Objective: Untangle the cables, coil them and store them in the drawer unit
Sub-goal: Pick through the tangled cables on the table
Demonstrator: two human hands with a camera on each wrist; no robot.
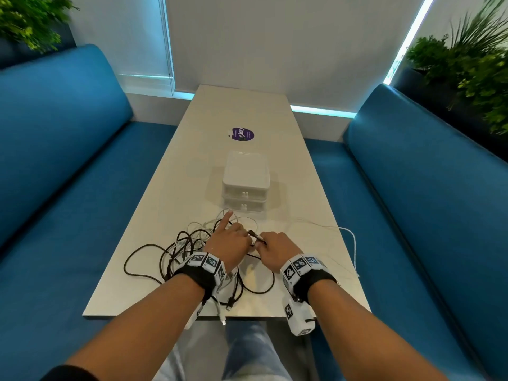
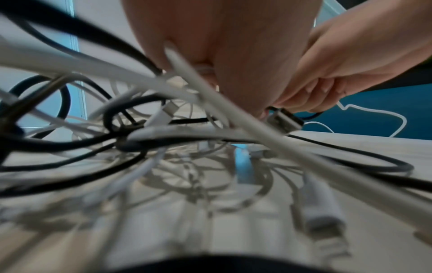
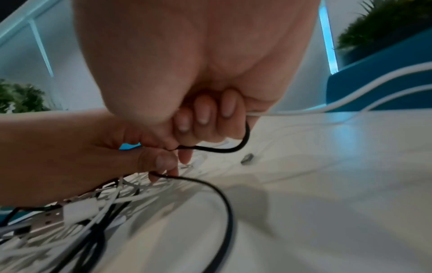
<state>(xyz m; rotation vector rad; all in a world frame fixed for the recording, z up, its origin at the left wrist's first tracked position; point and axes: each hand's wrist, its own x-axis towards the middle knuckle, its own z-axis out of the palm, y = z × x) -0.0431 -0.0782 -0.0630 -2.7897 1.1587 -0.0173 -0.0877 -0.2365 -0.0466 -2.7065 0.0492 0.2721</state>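
Both hands pinch one black cable [image 3: 219,148] just in front of the drawer unit [image 1: 245,182]: left hand [image 1: 229,243], right hand [image 1: 276,247]. Pulling hard could tighten the tangle [image 1: 192,251] or drag plugs off the counter [image 1: 247,111] edge.

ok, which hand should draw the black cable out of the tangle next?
Right, probably. The right hand already grips the black cable near its plug, on the open side of the table. The left hand sits over the tangle, well placed to hold it down.
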